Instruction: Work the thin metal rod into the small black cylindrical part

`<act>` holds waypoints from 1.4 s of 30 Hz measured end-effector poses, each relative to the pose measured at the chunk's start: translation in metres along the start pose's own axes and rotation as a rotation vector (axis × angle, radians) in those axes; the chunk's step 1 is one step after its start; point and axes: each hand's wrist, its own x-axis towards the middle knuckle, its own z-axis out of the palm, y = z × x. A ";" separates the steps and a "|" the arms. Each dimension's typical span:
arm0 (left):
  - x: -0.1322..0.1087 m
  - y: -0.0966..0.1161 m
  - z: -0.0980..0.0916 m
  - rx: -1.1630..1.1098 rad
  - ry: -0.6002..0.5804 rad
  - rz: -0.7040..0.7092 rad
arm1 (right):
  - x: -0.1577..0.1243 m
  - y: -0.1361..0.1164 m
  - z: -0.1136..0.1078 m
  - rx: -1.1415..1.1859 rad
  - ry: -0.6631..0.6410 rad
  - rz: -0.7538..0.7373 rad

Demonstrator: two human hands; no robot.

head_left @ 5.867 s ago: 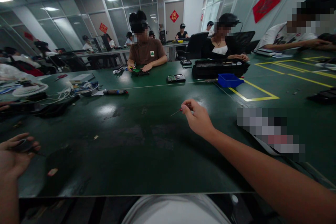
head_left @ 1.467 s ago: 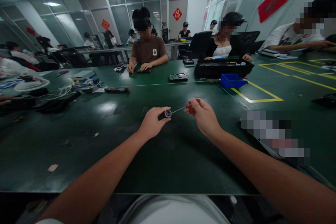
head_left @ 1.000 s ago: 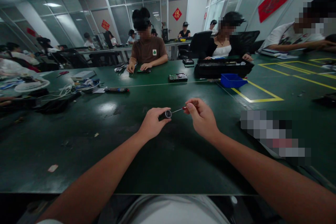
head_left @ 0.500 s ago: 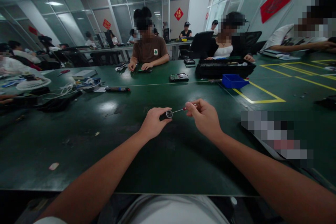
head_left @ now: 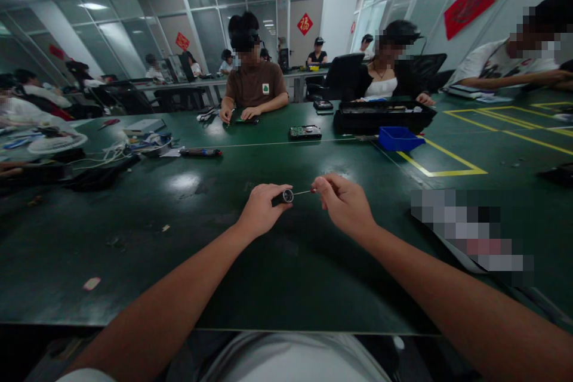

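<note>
Pinched in the fingers of my left hand [head_left: 260, 208] is a short black cylinder [head_left: 283, 197] with a silver-rimmed round end, perhaps a flashlight, facing me and to the right. My right hand [head_left: 347, 200] is closed around a small screwdriver [head_left: 302, 192], whose reddish handle is mostly hidden by the fingers. Its thin metal shaft points left and reaches the rim of the cylinder; whether the tip is inside or only against it I cannot tell. Both hands are held above the green table [head_left: 250, 286].
A pixelated pale object [head_left: 465, 233] lies by my right forearm. Farther back are a blue bin [head_left: 400, 138], a black tray [head_left: 385, 118] and a circuit board device [head_left: 305, 131]. Tools and cables [head_left: 147, 143] crowd the left. Several people sit around the table.
My right hand has shifted slightly left and down, and its fingers have turned around the screwdriver handle. The left hand and the black cylinder stay almost still.
</note>
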 end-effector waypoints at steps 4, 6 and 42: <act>-0.001 -0.003 0.001 0.000 0.002 0.012 | 0.002 0.002 0.003 -0.073 0.019 0.047; -0.001 -0.004 0.002 -0.006 0.003 0.015 | 0.002 0.002 0.004 -0.071 0.007 0.009; 0.000 0.000 -0.002 -0.033 0.029 0.054 | 0.005 0.009 0.007 0.334 0.118 0.070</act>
